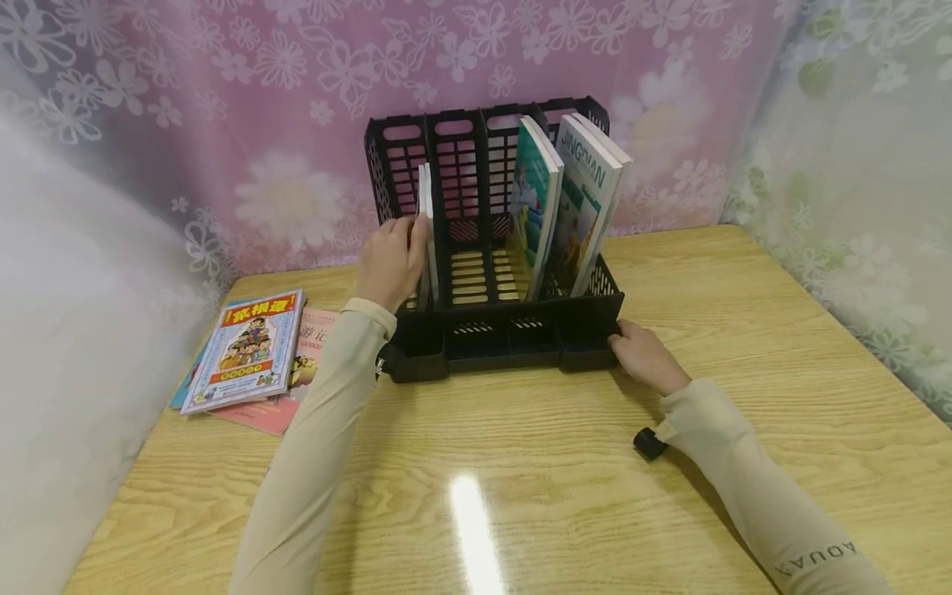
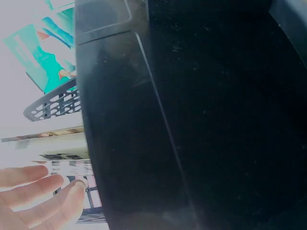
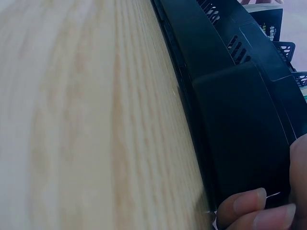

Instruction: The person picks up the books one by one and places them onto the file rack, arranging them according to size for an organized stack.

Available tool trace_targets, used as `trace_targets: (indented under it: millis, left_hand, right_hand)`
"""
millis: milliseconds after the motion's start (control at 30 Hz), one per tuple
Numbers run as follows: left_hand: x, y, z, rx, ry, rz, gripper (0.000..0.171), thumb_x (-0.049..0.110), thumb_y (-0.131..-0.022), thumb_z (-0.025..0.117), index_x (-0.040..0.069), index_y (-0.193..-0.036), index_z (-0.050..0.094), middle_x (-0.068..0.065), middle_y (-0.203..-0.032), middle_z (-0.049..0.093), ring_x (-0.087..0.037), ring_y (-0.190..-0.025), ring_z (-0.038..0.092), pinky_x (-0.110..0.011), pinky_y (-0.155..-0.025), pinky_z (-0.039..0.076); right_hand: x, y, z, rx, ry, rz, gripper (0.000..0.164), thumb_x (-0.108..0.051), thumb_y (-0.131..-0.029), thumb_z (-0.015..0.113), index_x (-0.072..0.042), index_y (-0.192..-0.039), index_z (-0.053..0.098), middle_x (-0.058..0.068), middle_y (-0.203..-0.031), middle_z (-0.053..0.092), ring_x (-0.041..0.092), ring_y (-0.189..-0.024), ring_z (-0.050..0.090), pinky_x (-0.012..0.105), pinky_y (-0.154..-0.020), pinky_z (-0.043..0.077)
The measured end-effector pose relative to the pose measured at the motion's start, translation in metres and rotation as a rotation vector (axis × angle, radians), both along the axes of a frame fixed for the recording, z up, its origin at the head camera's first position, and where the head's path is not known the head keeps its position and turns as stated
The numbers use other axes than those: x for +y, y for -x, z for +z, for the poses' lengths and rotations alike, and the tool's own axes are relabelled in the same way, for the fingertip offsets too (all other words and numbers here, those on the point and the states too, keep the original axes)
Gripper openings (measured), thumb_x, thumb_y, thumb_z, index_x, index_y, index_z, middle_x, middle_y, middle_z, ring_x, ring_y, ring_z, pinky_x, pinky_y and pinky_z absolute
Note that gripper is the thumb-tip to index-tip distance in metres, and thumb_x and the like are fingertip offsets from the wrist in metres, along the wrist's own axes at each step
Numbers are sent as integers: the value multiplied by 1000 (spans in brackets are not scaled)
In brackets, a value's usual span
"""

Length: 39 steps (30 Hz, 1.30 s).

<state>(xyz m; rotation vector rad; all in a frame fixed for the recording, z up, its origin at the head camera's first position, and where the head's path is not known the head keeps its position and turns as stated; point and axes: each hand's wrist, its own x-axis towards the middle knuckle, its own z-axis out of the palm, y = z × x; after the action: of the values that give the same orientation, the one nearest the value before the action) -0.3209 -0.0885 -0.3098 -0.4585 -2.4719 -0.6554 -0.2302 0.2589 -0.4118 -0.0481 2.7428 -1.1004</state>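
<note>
A black desktop book rack (image 1: 506, 310) with a latticed back and several slots stands on the table. Thin books (image 1: 426, 240) stand upright in its leftmost slot. My left hand (image 1: 392, 263) is at their left side; in the left wrist view its fingers (image 2: 36, 184) extend loosely beside the books, and the thumb is hidden. My right hand (image 1: 643, 354) grips the rack's front right corner, with fingertips (image 3: 249, 201) curled at its end in the right wrist view. A green-covered book (image 1: 534, 207) and thicker white-spined books (image 1: 583, 202) lean in the right slots.
On the left of the wooden table (image 1: 535, 463) lie a comic-style book (image 1: 249, 351), a pink book (image 1: 312, 330) partly under it and a blue one peeking out. A flowered curtain (image 1: 297, 124) hangs close behind the rack. A small black piece (image 1: 649, 444) sits at the right cuff.
</note>
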Motion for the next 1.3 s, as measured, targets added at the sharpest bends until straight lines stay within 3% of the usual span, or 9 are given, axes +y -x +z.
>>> trace_targets:
  millis: [133, 300, 500, 733, 900, 967, 1067, 1200, 1300]
  left_hand:
    - [-4, -1, 3, 1, -60, 2, 58, 41, -105, 26, -1, -110, 66, -21, -112, 64, -37, -107, 59, -48, -93, 45]
    - [-17, -3, 5, 2, -160, 43, 54, 40, -105, 26, 1, -94, 62, -21, -90, 65, -37, -86, 62, -47, -77, 48]
    - [-44, -2, 5, 18, -210, 90, 46, 35, -104, 30, 1, -93, 61, -21, -94, 67, -36, -90, 65, -48, -76, 50]
    - [-87, -11, -11, -2, -152, 219, 44, 24, -102, 37, -5, -86, 67, -25, -86, 68, -38, -72, 62, -48, -64, 49]
    - [-112, -18, -24, -162, -31, 326, 33, 17, -97, 42, -8, -98, 64, -28, -87, 65, -36, -61, 56, -44, -52, 44]
    - [-121, -20, -28, -263, 28, 380, 36, 18, -96, 43, -10, -111, 59, -33, -99, 61, -42, -71, 57, -49, -58, 47]
    - [-134, -24, -35, -480, 115, 475, 54, 27, -98, 42, -10, -137, 38, -41, -128, 42, -56, -104, 49, -63, -82, 44]
    - [-146, -28, -45, -772, 229, 557, 75, 43, -99, 37, -6, -150, 10, -47, -140, 17, -68, -122, 25, -72, -92, 32]
    - [-151, -31, -52, -897, 286, 572, 86, 52, -98, 36, -9, -150, 3, -51, -139, 15, -72, -120, 23, -73, -89, 34]
  right_hand:
    - [1, 1, 0, 15, 2, 1, 43, -18, -100, 26, 13, -123, 44, 24, -94, 55, 25, -68, 57, 34, -61, 48]
    - [2, 2, -2, 25, -5, 1, 36, -17, -98, 26, 9, -111, 48, 17, -79, 54, 22, -57, 53, 34, -56, 45]
    - [2, 2, -2, 24, 2, -8, 42, -17, -98, 25, 13, -121, 44, 17, -78, 53, 22, -55, 51, 35, -54, 44]
    - [0, 2, -2, 10, -33, 3, 57, -17, -99, 26, 19, -143, 21, 29, -105, 54, 23, -66, 55, 36, -65, 44]
    - [1, 1, -2, 8, -31, -1, 54, -18, -99, 26, 18, -140, 28, 23, -93, 55, 24, -66, 53, 36, -61, 44]
    - [1, 1, -1, 1, -20, 2, 52, -18, -99, 25, 17, -137, 32, 19, -85, 55, 23, -62, 52, 35, -59, 43]
    - [1, 2, -1, -3, -19, 9, 52, -19, -100, 25, 17, -137, 32, 19, -83, 54, 23, -61, 51, 36, -60, 43]
    - [0, 2, 0, -12, -40, 13, 58, -19, -100, 24, 19, -143, 19, 36, -116, 51, 28, -75, 57, 42, -73, 45]
    - [0, 1, 0, -21, -40, 12, 59, -18, -99, 24, 19, -144, 14, 43, -136, 35, 32, -85, 59, 45, -80, 44]
